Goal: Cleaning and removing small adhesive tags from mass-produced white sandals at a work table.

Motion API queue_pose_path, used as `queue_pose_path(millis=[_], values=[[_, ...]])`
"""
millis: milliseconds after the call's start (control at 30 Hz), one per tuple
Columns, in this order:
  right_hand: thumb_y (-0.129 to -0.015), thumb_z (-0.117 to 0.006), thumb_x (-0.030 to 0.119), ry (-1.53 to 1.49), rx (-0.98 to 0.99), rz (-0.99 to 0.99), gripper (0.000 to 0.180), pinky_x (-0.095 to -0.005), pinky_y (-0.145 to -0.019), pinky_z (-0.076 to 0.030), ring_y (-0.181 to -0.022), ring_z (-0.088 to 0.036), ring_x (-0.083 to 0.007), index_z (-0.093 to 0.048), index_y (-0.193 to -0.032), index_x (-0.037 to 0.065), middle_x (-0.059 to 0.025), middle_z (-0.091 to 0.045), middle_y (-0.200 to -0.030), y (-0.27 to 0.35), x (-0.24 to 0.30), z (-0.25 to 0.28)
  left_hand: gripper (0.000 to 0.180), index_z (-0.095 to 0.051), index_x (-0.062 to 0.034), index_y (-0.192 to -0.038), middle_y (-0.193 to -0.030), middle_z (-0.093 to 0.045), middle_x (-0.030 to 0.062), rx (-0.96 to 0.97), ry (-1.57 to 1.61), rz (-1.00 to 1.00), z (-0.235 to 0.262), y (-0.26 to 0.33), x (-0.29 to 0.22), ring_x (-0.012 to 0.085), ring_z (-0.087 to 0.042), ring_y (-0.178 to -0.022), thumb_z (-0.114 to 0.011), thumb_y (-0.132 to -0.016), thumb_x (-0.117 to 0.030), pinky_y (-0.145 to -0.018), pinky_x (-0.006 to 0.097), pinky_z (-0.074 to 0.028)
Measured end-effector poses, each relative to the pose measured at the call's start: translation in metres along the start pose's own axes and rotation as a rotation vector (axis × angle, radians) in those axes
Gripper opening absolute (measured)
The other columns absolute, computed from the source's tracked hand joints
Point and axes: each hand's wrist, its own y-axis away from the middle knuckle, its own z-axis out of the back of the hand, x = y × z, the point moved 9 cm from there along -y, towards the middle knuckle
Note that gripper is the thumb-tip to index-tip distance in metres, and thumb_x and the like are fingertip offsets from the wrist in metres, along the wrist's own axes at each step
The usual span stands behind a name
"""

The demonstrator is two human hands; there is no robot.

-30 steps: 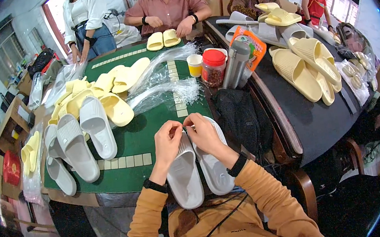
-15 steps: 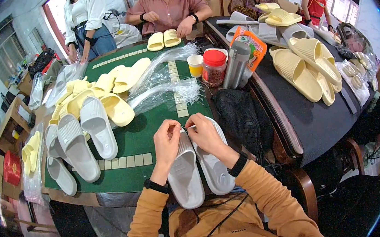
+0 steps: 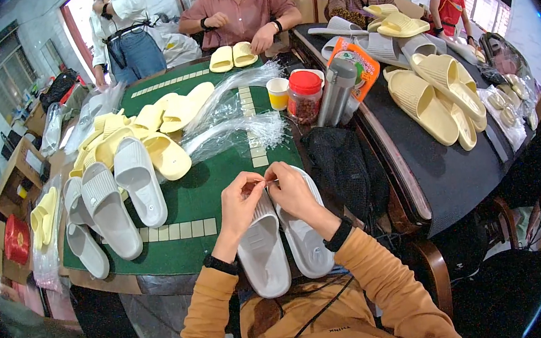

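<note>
A red-lidded jar (image 3: 304, 97) stands beside a yellow cup (image 3: 278, 97).

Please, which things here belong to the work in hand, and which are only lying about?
Belonging to the work:
- grey slippers below the left hand and right hand
- probably clear strands, yellow slippers

Apparently just lying about:
- red-lidded jar
- yellow cup
- metal flask
- black mesh bag

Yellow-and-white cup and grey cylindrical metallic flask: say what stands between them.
In the head view, a clear, red-lidded round jar stands between the cup and the flask.
</note>
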Motion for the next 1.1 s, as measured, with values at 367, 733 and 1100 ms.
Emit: queue_pose_path(millis=[367,733,1100], values=[[-0.081,-0.056,0.002,0.006,0.015,-0.004,0.011,-0.0466,-0.073,-0.05,-0.085,-0.061,-0.0391,-0.056,-0.092,0.002,-0.0176,-0.061,-0.092,0.0,0.0,-0.002,0.011,-0.065,0.0015,-0.099,-0.087,-0.068,0.0041,0.008,-0.089,0.012,-0.003,-0.002,0.009,0.0079,-0.06,-0.076,-0.062,-0.089,-0.003,-0.069,0.024,-0.049],[-0.083,-0.056,0.002,0.004,0.018,0.022,0.024,-0.0424,-0.071,-0.052,-0.084,-0.064,-0.0334,-0.056,-0.108,0.002,-0.0165,-0.063,-0.093,-0.001,-0.006,-0.004,0.011,-0.066,0.0025,-0.098,-0.089,-0.068,0.0069,-0.002,-0.129,-0.007,-0.003,-0.003,0.004,0.0111,-0.062,-0.077,-0.061,-0.089,-0.003,-0.069,0.024,-0.049],[-0.088,-0.051,0.003,-0.453,0.144,-0.439,0.058,-0.036,-0.066,-0.054,-0.071,-0.067,-0.0256,-0.032,-0.142,-0.002,-0.0153,-0.067,-0.085,-0.055,-0.049,0.005,0.011,-0.065,0.0025,-0.097,-0.083,-0.067,0.0079,0.012,-0.135,0.017,-0.003,-0.007,0.002,0.0127,-0.062,-0.07,-0.059,-0.089,-0.002,-0.066,0.027,-0.05]])
